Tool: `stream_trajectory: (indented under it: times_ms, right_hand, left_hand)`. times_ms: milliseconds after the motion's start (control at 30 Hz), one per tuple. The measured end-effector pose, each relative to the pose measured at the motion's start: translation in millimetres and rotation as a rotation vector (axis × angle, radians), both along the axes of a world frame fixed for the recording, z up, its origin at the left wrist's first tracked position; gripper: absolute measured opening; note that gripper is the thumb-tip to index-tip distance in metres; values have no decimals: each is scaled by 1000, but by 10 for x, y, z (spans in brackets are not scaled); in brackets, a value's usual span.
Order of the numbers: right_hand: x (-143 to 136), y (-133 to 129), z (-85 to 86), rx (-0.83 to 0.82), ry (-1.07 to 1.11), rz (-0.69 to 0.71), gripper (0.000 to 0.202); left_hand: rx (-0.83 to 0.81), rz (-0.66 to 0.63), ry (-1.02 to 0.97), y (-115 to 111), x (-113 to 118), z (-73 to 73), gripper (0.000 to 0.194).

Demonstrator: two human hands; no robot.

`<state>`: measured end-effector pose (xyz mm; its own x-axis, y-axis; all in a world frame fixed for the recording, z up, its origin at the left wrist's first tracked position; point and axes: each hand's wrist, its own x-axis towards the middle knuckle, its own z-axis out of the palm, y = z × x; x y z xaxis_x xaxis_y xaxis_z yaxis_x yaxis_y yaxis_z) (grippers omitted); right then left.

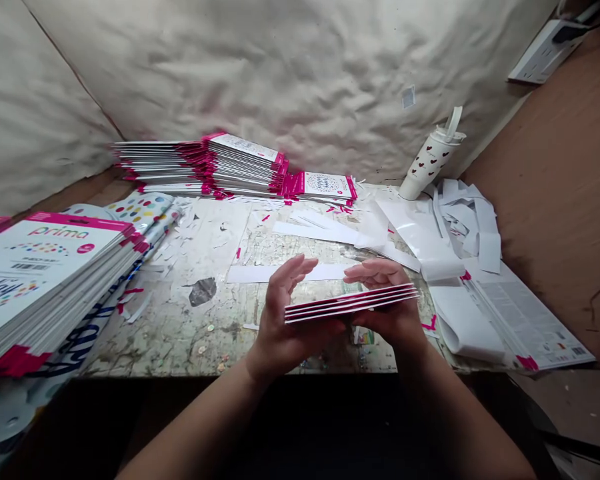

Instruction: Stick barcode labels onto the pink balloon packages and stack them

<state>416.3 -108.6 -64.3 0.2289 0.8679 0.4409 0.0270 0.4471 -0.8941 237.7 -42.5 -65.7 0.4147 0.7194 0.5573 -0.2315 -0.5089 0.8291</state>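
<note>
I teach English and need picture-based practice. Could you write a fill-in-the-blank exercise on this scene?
1. Of the tumbler and the thin stack, the left hand and right hand hold the ____.
2. The tumbler is patterned with small dark ____.
3. On the large stack at the left, the multicoloured word starting with p reads ____.
4. The socket strip is near the picture's upper ____ corner.

Missing words: thin stack; hearts; prima; right.

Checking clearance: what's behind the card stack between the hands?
Behind the card stack, past the left hand and right hand, a partly hidden white paper strip lies on the worktable. Whatever the stack and hands cover can't be seen.
</note>
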Motion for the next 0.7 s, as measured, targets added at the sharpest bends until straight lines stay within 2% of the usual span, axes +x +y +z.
stream_trajectory:
  times_ms: [67,133,200,267,300,333,400,500,600,700]
  right_hand:
    - [3,-14,-49,-70,-27,-17,44]
    - [31,34,-84,-162,-41,-8,25]
    - [109,223,-82,-220,-55,99,26]
    - [253,605,-36,-261,-151,229,48]
    - [347,866,-5,-285,-260,256,59]
    - [451,1161,26,-352,-412,222,62]
    - [655,1798,68,-552,-908,-105,53]
    - [861,2631,47,-622,-1120,-243,75]
    - [909,3084,-50,-656,-1218,-234,91]
    - [907,3194,-153,-681,-1304,-160,77]
  left_hand:
    - [-48,-73,58,58,-43,-79,75]
    - [-175,-182,150,151,-104,-185,47]
    - [-383,-253,207,262,-156,-278,27]
    - [-635,-240,164,365,-182,-318,27]
    - [-757,-220,114,407,-184,-316,30]
    - [-873,-202,55,439,-181,-304,34]
    - [-1062,-186,-64,478,-166,-268,43]
    - [-1219,-213,-158,500,-152,-250,50]
    - [-1296,-243,-212,522,-163,-288,53]
    - [-1342,-278,-248,554,-183,-335,55]
